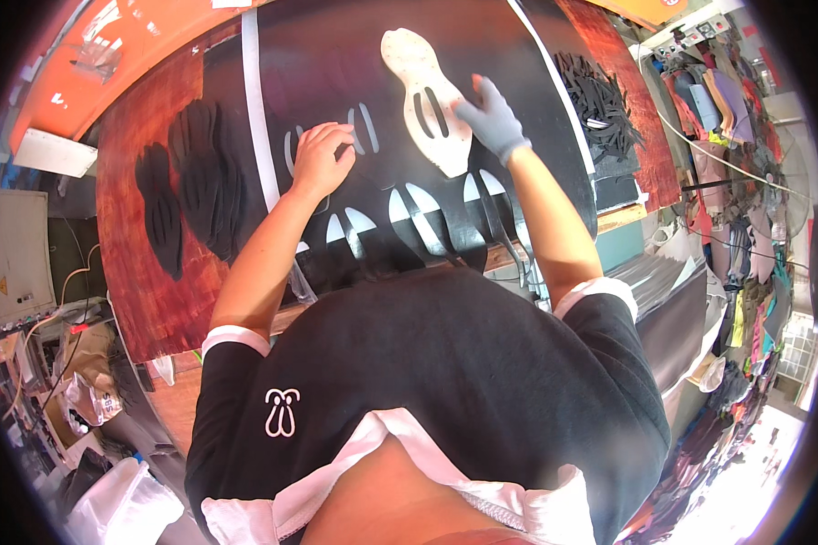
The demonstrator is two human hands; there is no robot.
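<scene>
A white sole-shaped template with two long slots lies on a black sheet. My right hand, in a grey-blue glove with bare fingertips, is at the template's right edge with the thumb and fingers apart. The thumb seems to touch the template. My bare left hand rests on or just above the sheet, left of the template, fingers bent and the thumb apart, with nothing visible in it. Pale curved slits show beside its fingers. Larger paired curved openings run along the sheet's near side.
Dark sole-shaped pieces are stacked on the reddish board at left, with a smaller pile beside them. Black offcut strips lie heaped at right. White bands cross the table. Beyond it, at right, hang many coloured pieces.
</scene>
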